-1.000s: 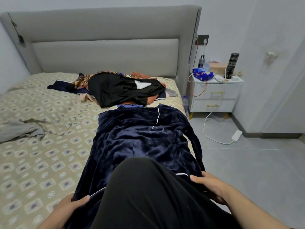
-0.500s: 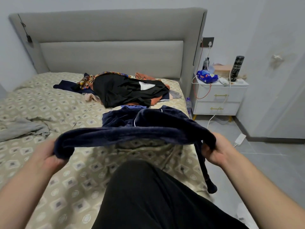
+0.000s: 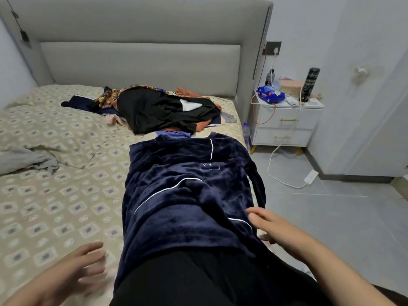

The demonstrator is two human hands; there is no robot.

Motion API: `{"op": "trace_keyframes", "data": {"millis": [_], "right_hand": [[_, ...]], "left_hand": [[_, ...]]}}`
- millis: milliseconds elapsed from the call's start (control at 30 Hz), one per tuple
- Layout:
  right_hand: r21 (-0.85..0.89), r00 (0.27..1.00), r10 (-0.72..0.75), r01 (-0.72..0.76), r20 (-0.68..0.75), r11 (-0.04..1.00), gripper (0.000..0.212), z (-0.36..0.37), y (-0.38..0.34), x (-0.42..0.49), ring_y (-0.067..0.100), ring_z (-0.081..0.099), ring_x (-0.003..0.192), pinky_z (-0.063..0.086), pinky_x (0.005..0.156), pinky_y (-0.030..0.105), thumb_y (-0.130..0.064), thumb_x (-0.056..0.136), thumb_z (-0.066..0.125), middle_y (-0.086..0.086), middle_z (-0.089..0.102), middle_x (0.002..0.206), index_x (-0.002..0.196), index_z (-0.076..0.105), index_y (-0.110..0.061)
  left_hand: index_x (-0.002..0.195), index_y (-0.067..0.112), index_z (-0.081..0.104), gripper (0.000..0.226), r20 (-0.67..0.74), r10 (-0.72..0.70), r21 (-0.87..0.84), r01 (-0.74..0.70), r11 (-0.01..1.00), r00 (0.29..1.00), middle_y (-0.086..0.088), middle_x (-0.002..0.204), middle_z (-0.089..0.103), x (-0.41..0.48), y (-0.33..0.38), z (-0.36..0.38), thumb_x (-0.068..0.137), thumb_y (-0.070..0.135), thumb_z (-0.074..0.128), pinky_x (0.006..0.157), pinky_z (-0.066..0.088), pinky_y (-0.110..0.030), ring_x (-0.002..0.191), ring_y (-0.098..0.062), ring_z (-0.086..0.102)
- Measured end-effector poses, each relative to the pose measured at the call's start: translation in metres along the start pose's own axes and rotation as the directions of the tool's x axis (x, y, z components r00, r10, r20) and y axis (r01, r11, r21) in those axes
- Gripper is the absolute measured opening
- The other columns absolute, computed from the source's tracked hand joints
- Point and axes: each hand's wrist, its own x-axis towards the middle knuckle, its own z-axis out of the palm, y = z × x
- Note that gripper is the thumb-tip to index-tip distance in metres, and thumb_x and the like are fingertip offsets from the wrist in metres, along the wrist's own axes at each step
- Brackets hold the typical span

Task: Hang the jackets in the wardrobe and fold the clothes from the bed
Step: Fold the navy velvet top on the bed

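Observation:
A dark blue velvet garment (image 3: 187, 191) with white piping lies folded over on the right side of the bed (image 3: 55, 184), one sleeve hanging off the edge. My right hand (image 3: 271, 226) rests with straight fingers on its lower right part. My left hand (image 3: 75, 272), blurred, hovers with spread fingers over the sheet just left of the garment and holds nothing. Near the headboard sits a pile of clothes (image 3: 163, 111) with a black garment on top.
A grey cloth (image 3: 24, 160) lies crumpled at the bed's left. A white nightstand (image 3: 287, 122) with a blue pack, a dark bottle and cables stands right of the bed. A white charger (image 3: 311, 176) lies on the grey floor. My black-clad knee (image 3: 209, 281) fills the bottom middle.
Half a second ago both hands held the blue garment's hem up in the air. Now the garment lies folded over on the bed and both hands have let go.

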Motion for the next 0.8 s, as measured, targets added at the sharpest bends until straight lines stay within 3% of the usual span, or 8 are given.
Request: {"op": "trace_keyframes", "data": {"millis": [100,233,333,400,467,533,700,800], "right_hand": [[-0.212,0.973,-0.132,0.171,0.188,0.962,0.062,0.023,-0.009,-0.012,-0.008,0.053,0.120,0.041,0.104,0.018,-0.057,0.071,0.071,-0.026,0.056,0.132,0.129,0.050,-0.047],[-0.393,0.962,-0.274,0.255,0.008,0.883,0.034,0.030,0.013,-0.006,-0.009,0.056,0.112,0.041,0.104,0.019,-0.028,0.084,0.067,-0.026,0.065,0.117,0.111,0.060,-0.048],[-0.429,0.955,-0.271,0.196,-0.119,0.882,0.036,0.025,0.024,-0.003,-0.009,0.061,0.094,0.045,0.086,0.020,-0.018,0.093,0.061,-0.035,0.065,0.094,0.084,0.062,-0.053],[-0.453,0.940,-0.278,0.163,-0.200,0.877,0.035,0.024,0.025,0.001,-0.004,0.062,0.084,0.045,0.076,0.021,-0.017,0.094,0.059,-0.024,0.068,0.082,0.077,0.061,-0.047],[-0.421,0.915,-0.305,0.175,-0.263,0.890,0.032,0.024,0.019,0.002,-0.004,0.061,0.078,0.043,0.070,0.019,-0.013,0.095,0.060,-0.017,0.067,0.077,0.075,0.061,-0.039],[-0.396,0.891,-0.333,0.198,-0.308,0.896,0.030,0.021,0.011,0.002,-0.007,0.061,0.074,0.042,0.067,0.011,-0.011,0.094,0.061,-0.014,0.068,0.075,0.076,0.063,-0.035],[-0.333,0.891,-0.319,0.208,-0.323,0.920,0.030,0.002,-0.003,-0.005,-0.009,0.060,0.066,0.043,0.066,0.011,-0.010,0.092,0.064,-0.025,0.067,0.066,0.077,0.068,-0.036],[-0.292,0.919,-0.276,0.191,-0.282,0.937,0.024,-0.008,-0.003,-0.013,0.000,0.063,0.069,0.046,0.071,0.020,-0.010,0.090,0.066,-0.017,0.072,0.071,0.079,0.077,-0.029]], "left_hand": [[0.121,0.031,0.059,0.064,0.056,0.088,0.233,-0.099,0.967,0.994,-0.006,0.122,0.061,-0.007,0.005,0.021,0.064,0.030,0.087,0.080,0.054,-0.038,0.115,-0.021,0.059],[0.115,0.037,0.060,0.052,-0.009,0.341,0.520,-0.287,0.804,0.940,0.008,0.116,0.068,0.001,0.000,0.043,0.077,0.008,0.081,0.091,0.051,-0.036,0.115,-0.016,0.060],[0.114,0.031,0.066,0.040,0.064,0.401,0.403,-0.391,0.827,0.914,0.015,0.105,0.073,0.000,0.008,0.064,0.079,0.015,0.077,0.089,0.052,-0.033,0.104,-0.009,0.067],[0.110,0.027,0.071,0.036,0.073,0.420,0.313,-0.421,0.852,0.905,0.011,0.104,0.074,-0.002,0.013,0.073,0.074,0.024,0.072,0.084,0.051,-0.032,0.098,-0.006,0.068],[0.094,0.027,0.076,0.021,0.016,0.475,0.344,-0.451,0.824,0.880,0.005,0.093,0.076,0.001,0.017,0.077,0.084,0.010,0.069,0.076,0.050,-0.033,0.088,-0.012,0.069],[0.079,0.025,0.075,0.035,-0.121,0.532,0.454,-0.430,0.780,0.838,-0.001,0.079,0.074,0.007,0.023,0.076,0.085,-0.006,0.060,0.074,0.049,-0.039,0.081,-0.020,0.067],[0.088,0.015,0.068,0.032,-0.388,0.575,0.182,-0.552,0.814,0.720,-0.013,0.086,0.068,-0.007,0.062,0.039,0.087,-0.009,0.047,0.068,0.043,-0.035,0.080,-0.026,0.059],[0.100,0.011,0.070,0.028,-0.373,0.551,0.134,-0.544,0.828,0.747,-0.020,0.099,0.071,-0.010,0.052,-0.020,0.082,-0.001,0.052,0.077,0.049,-0.045,0.088,-0.032,0.065]]}}
